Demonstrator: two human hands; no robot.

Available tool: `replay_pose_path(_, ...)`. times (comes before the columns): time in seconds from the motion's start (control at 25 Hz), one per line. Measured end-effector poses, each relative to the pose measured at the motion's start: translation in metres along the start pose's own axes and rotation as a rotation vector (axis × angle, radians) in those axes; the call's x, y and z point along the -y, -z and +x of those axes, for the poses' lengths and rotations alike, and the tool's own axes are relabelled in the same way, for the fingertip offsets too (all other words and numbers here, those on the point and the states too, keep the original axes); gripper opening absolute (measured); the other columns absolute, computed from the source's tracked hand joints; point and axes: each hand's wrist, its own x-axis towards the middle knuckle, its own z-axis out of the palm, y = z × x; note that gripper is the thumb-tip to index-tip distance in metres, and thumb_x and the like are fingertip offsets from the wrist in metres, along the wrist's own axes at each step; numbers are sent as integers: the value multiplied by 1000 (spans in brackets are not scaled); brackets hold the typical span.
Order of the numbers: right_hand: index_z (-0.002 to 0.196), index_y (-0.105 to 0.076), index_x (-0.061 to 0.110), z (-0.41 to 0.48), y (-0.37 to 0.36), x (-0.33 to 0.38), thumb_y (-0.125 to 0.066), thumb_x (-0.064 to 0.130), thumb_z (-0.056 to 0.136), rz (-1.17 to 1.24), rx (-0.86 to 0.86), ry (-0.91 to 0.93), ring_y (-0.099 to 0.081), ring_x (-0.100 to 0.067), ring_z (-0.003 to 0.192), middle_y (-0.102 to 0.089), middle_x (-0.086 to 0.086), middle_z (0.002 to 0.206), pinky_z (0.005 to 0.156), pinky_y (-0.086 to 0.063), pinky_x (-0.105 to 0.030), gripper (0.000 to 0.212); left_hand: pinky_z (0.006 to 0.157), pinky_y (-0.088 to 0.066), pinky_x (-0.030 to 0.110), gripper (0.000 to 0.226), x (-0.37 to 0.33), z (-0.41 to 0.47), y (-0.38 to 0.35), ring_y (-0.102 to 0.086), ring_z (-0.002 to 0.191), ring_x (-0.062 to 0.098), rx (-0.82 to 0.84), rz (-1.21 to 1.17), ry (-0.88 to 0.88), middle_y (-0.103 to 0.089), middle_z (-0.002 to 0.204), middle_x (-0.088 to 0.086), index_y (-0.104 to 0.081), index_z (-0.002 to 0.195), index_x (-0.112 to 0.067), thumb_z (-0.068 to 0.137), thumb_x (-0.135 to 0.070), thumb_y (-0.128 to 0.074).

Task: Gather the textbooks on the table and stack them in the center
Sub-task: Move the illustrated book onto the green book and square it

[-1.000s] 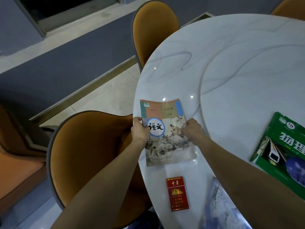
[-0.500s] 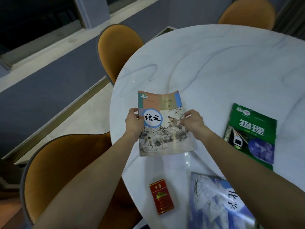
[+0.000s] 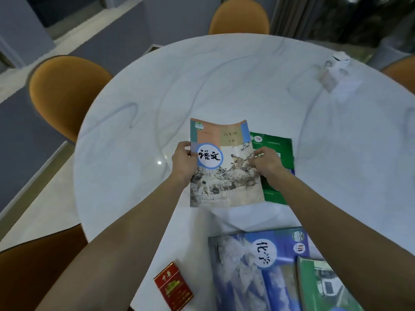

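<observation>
I hold a textbook with a painted landscape cover (image 3: 224,171) above the white round table (image 3: 224,86). My left hand (image 3: 184,160) grips its left edge and my right hand (image 3: 267,162) grips its right edge. The book's right side overlaps a green textbook (image 3: 275,144) lying flat on the table beneath it. A blue textbook (image 3: 253,265) lies at the near edge, and a second green textbook (image 3: 323,288) rests on its right corner.
A red cigarette pack (image 3: 174,287) lies at the near left edge of the table. A white tissue pack (image 3: 334,70) sits at the far right. Orange chairs (image 3: 65,93) stand around the table.
Both hands lifted the landscape-cover book from the table's left edge and carried it right toward the middle, over the green textbook. My view swung right.
</observation>
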Motion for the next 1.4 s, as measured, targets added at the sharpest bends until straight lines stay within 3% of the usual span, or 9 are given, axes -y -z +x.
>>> replay_pose_path(0.12, 104, -57, 7, 13, 34, -17, -63, 1, 84, 30, -67, -51, -54, -18, 61, -63, -13, 93, 56, -48, -29, 22, 66, -47, 32, 33, -13, 4, -38, -58, 89, 24, 77, 26, -14, -62, 117, 17, -46, 126, -10, 93, -6, -48)
replay_pose_path(0.24, 105, -60, 8, 25, 61, -32, -65, 3, 82, 31, -124, -82, -57, -18, 63, -64, -11, 92, 60, -49, -28, 24, 54, -45, 23, 34, -23, 8, -73, -57, 88, 24, 145, 59, -30, -62, 117, 16, -46, 127, -10, 94, -6, -48)
replay_pose_path(0.4, 107, -61, 6, 40, 85, -52, -64, 3, 83, 97, -149, -132, -57, -17, 59, -64, -12, 90, 54, -48, -26, 24, 55, -46, 23, 34, -29, 16, -110, -56, 87, 23, 199, 75, -32, -61, 117, 17, -45, 128, -9, 94, -4, -47)
replay_pose_path(0.6, 108, -63, 7, 59, 96, -78, -64, 7, 85, 128, -185, -167, -64, -25, 86, -67, -12, 99, 85, -56, -37, 24, 72, -48, 31, 33, -24, 23, -144, -56, 89, 23, 228, 128, -10, -62, 119, 18, -46, 127, -8, 95, -6, -47)
replay_pose_path(0.72, 109, -65, 5, 67, 96, -91, -64, 7, 85, 113, -174, -175, -64, -25, 91, -68, -11, 98, 91, -55, -39, 24, 76, -50, 32, 33, -17, 28, -155, -57, 89, 23, 244, 181, -33, -62, 119, 18, -47, 127, -7, 94, -7, -48)
replay_pose_path(0.92, 102, -70, 7, 71, 96, -104, -63, 6, 85, -3, -210, -163, -59, -21, 80, -69, -12, 95, 75, -49, -27, 18, 91, -52, 40, 32, -4, 29, -165, -62, 105, 32, 236, 432, -157, -64, 119, 19, -54, 124, -2, 92, -6, -52)
replay_pose_path(1.12, 94, -67, -12, 78, 93, -107, -60, 1, 86, -194, -243, -88, -62, -38, 83, -68, -29, 92, 77, -53, -31, 17, 81, -46, 37, 23, 7, 34, -164, -58, 94, 37, 212, 658, -184, -55, 114, 27, -62, 102, 8, 93, -9, -50)
replay_pose_path(1.24, 90, -66, -15, 81, 91, -107, -60, 2, 85, -248, -245, -75, -57, -39, 74, -66, -33, 86, 78, -56, -36, 18, 80, -46, 42, 28, 8, 33, -164, -57, 92, 43, 227, 690, -172, -58, 110, 35, -61, 93, 14, 94, -11, -50)
replay_pose_path(1.4, 82, -66, -14, 84, 90, -109, -55, -3, 83, -291, -276, -95, -45, -25, 67, -53, -15, 68, 65, -48, -32, 16, 81, -46, 41, 29, 9, 32, -166, -59, 98, 41, 241, 709, -177, -58, 111, 32, -60, 96, 14, 95, -13, -49)
